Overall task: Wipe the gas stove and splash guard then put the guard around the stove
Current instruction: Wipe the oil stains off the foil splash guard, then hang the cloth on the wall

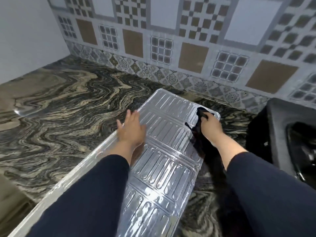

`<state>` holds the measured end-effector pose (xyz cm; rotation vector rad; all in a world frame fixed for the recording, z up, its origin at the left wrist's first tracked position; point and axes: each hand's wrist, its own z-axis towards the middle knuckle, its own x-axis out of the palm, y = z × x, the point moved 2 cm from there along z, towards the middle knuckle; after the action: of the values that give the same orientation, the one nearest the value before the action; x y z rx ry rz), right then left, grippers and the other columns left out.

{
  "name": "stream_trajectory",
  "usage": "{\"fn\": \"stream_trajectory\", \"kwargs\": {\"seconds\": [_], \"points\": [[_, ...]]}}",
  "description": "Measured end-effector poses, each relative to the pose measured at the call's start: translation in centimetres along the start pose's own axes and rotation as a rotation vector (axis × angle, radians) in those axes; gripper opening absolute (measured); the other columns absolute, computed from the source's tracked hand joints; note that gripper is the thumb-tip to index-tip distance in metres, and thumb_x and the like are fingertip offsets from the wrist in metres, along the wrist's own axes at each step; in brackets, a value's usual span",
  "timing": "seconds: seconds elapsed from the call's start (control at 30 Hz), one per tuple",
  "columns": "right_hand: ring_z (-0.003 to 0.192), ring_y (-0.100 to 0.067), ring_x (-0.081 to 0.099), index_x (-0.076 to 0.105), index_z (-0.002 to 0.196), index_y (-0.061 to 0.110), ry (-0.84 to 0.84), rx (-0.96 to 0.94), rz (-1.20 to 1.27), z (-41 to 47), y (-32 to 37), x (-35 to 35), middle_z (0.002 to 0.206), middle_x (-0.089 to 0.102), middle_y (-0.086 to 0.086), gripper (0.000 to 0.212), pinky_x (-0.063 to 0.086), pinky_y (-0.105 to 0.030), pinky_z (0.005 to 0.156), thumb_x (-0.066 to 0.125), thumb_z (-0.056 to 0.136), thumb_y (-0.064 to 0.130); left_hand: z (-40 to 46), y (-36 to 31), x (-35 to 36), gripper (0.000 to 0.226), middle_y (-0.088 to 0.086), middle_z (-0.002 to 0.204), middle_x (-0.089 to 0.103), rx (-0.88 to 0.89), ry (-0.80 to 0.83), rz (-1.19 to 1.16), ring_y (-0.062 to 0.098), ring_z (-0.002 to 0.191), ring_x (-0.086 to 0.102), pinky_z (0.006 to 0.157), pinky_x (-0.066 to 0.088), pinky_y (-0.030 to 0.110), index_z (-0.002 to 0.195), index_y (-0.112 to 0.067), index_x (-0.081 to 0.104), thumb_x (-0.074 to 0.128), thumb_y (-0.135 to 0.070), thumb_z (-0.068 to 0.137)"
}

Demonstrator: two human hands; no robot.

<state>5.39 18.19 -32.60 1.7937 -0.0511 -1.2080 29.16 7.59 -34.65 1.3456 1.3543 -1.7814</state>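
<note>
- The splash guard [164,151], a shiny embossed foil panel, is being seen lying flat on the countertop, stretched lengthwise beneath and between both hands, its far end pointing toward the wall.
- A second panel of the guard is being seen under the left forearm, running down toward the lower left edge of the view.
- A black cloth [199,132] is being gripped in the right hand [211,124], which is clenched around it; the bunched top of the cloth is being pressed against the guard's far right corner, and its loose tail is being trailed back along the guard's right edge, below the right wrist.
- The left hand [130,128] is being held open, fingers extended and nothing grasped, at the guard's left edge; whether the palm is being pressed onto the foil cannot be told.
- Both forearms are being seen covered by dark sleeves, pushed back from the wrists.
- The gas stove [280,134], black, is being seen just to the right of the right arm, only partly within the view, apart from the guard.
- The countertop [68,103], of dark swirled stone, is being seen extending to the left of the left hand and beyond both hands.
- A patterned tile wall [153,40] is being seen rising beyond the hands, behind the guard's far end.
</note>
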Motion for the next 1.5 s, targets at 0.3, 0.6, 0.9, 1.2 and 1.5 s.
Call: {"fn": "stream_trajectory", "kwargs": {"seconds": [0.3,0.6,0.9,1.2,1.5], "points": [[0.08,-0.033,0.067,0.054,0.09,0.006,0.323,0.004,1.425,-4.3,9.3,-10.5,0.084,0.068,-0.021,0.032,0.051,-0.05,0.084,0.03,0.075,-0.009,-1.7,-17.2,-6.7,0.04,0.005,0.099,0.063,0.16,0.306,-0.925,0.011,0.083,0.055,0.069,0.043,0.023,0.108,-0.012,0.063,0.033,-0.038,0.102],[0.079,-0.026,0.056,0.059,0.104,0.007,0.189,0.002,1.375,-5.8,10.5,-19.3,0.089,0.059,-0.014,0.031,0.051,-0.038,0.07,0.031,0.091,0.002,-3.1,-23.7,-13.3,0.011,0.002,0.089,0.062,0.241,0.138,-1.155,0.008,0.075,0.059,0.05,0.045,0.005,0.086,-0.017,0.054,0.055,-0.018,0.096],[0.081,-0.022,0.063,0.051,0.117,0.024,0.007,-0.317,0.997,-2.2,13.0,-25.9,0.109,0.062,-0.016,0.044,0.053,-0.035,0.075,0.057,0.087,-0.008,-0.1,-30.2,-19.1,0.016,0.001,0.065,0.049,0.408,-0.099,-1.078,0.012,0.048,0.047,0.049,0.041,0.024,0.087,-0.02,0.04,0.053,-0.02,0.095],[0.078,-0.011,0.059,0.052,0.082,0.036,-0.447,-0.624,0.538,7.6,19.2,-32.1,0.092,0.064,-0.002,0.04,0.047,-0.028,0.062,0.066,0.082,-0.002,9.0,-36.3,-24.1,0.024,0.0,0.085,0.062,0.603,-0.271,-0.995,0.012,0.07,0.05,0.06,0.039,0.021,0.082,-0.018,0.049,0.041,0.002,0.092],[0.088,-0.014,0.06,0.064,0.085,0.024,-0.811,-0.757,0.373,17.4,24.4,-32.7,0.094,0.066,0.005,0.03,0.051,-0.029,0.077,0.056,0.083,-0.005,17.9,-40.5,-25.5,0.039,-0.001,0.117,0.064,0.739,-0.493,-0.834,0.014,0.11,0.059,0.102,0.046,0.03,0.12,-0.016,0.063,0.054,0.005,0.089]]}}
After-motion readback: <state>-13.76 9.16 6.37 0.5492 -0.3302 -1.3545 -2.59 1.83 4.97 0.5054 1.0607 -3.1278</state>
